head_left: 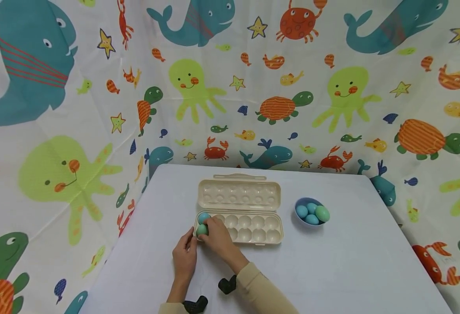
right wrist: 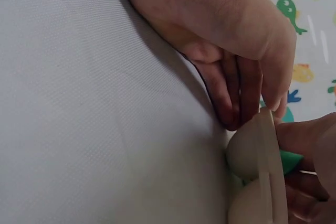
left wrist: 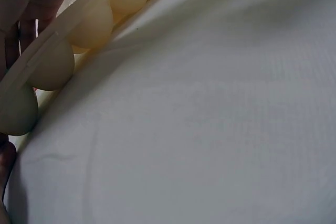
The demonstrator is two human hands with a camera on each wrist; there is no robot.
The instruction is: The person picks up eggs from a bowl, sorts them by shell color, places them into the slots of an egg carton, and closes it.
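Observation:
A beige egg carton (head_left: 239, 207) lies with its lid folded back. In its left end sit a blue egg (head_left: 204, 217) in the rear cup and a green egg (head_left: 201, 230) in the front cup. My right hand (head_left: 219, 239) reaches over this corner and holds the green egg between thumb and fingers; the right wrist view shows a sliver of green (right wrist: 290, 161) past the rim. With thumb at the rim and fingers along the outside, my left hand (head_left: 184, 258) holds the carton's left end. The carton's cup undersides (left wrist: 52, 66) show in the left wrist view.
To the right of the carton stands a blue bowl (head_left: 298, 220) with several blue eggs and one green egg. A white cloth (head_left: 351, 261) covers the table. Behind and beside it hangs a sheet (head_left: 222, 74) printed with sea animals.

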